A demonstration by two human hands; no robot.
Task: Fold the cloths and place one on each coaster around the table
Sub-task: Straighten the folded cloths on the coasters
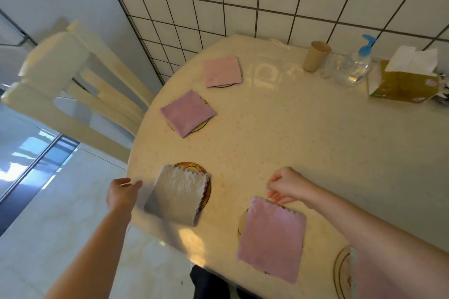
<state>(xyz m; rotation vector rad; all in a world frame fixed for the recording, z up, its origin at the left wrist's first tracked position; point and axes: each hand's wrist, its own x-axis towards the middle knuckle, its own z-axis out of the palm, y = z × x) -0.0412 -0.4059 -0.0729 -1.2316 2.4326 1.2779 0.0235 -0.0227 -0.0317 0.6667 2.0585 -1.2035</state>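
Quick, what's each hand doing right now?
Left hand: open, at the grey cloth's edge.
Right hand: pinching the pink cloth's top edge.

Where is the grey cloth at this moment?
In the head view, the grey cloth lies folded on a coaster at the table's near left edge, between the left hand and the nearest pink cloth.

Four folded cloths are lying on round coasters along the counter (291, 141) edge: a pale pink cloth (223, 71) farthest, a mauve cloth (187, 112) next, a grey cloth (178, 195) overhanging its amber coaster (192, 167), and a nearer pink cloth (273, 238) covering its coaster.
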